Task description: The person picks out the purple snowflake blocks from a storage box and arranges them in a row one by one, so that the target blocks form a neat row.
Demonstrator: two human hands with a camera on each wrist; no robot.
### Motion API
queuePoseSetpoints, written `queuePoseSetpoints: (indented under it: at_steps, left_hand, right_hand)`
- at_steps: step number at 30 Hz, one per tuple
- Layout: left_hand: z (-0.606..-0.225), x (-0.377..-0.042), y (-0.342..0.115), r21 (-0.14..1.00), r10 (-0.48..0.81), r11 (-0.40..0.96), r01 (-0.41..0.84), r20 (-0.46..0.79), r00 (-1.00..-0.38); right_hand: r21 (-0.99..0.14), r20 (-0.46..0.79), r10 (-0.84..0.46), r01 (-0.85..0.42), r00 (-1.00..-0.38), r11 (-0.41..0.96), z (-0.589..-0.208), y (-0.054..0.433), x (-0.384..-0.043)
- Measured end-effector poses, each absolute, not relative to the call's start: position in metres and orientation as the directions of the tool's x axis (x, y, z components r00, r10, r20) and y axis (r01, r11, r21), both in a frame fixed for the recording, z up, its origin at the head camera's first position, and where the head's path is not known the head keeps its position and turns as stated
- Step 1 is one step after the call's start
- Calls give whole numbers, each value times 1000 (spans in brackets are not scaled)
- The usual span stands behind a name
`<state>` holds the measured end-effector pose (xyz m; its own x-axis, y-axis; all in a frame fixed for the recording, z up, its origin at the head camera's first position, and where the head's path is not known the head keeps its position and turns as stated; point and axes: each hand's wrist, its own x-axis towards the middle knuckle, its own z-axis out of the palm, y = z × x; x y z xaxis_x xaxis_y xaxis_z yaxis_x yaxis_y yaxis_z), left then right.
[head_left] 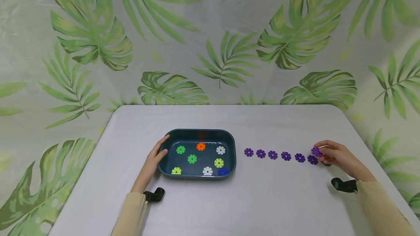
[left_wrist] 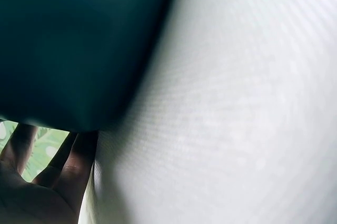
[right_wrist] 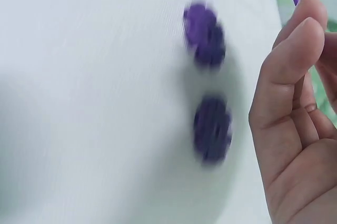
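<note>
A dark teal tray (head_left: pixel 197 177) stands on the table, holding several flat notched discs, among them a green disc (head_left: pixel 191 159), an orange disc (head_left: pixel 201 146) and a white disc (head_left: pixel 221 150). My left hand (head_left: pixel 153 161) holds the tray's left rim; in the left wrist view its fingers (left_wrist: pixel 73 168) lie against the tray wall. To the right runs a row of purple discs (head_left: pixel 272 154). Above the right end of that row my right hand (head_left: pixel 339 157) pinches a purple disc (head_left: pixel 316 152) between thumb and fingertips. The hand partly covers the last disc in the row.
A white cloth covers the table (head_left: pixel 272 203), whose back edge meets a leaf-patterned curtain (head_left: pixel 229 39). Other discs in the tray include a blue disc (head_left: pixel 223 171) and a yellow disc (head_left: pixel 218 162). A black wrist camera sits on each sleeve cuff.
</note>
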<state>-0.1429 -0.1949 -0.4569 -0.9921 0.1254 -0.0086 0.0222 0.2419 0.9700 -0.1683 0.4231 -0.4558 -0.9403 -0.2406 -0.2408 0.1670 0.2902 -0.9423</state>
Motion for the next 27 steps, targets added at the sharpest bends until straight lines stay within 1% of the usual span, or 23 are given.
queuePoseSetpoints:
  at_steps: [4,7,12,17,20,22,24,27]
  left_hand:
    - [-457,-143,-195,971,128,239,22,-9,-992]
    - [-457,-143,-195,971,130,237,21,-10,-991]
    - [-457,-142,-195,970,133,243,21,-12,-991]
    - [-477,-152,-201,974,124,224,25,-3,-992]
    - [-488,-156,-204,973,118,231,27,-1,-993]
    - [-490,-157,-206,966,123,254,39,7,-992]
    - [-489,-157,-209,960,131,275,51,15,-991]
    - [-485,-157,-214,942,135,327,73,30,-990]
  right_hand:
    - [-961,-228,-197,187,-954,205,-464,454,-155]
    - [-959,-234,-137,205,-963,194,-471,469,-147]
    - [-930,-255,-34,236,-966,280,-479,480,-141]
    - [-876,-247,34,239,-968,418,-482,482,-141]
    - [-814,-220,72,224,-973,536,-480,480,-141]
    - [-784,-198,93,214,-976,583,-476,476,-141]
    - [-770,-162,114,198,-980,606,-472,469,-141]
    - [-781,-107,125,161,-986,603,-465,451,-142]
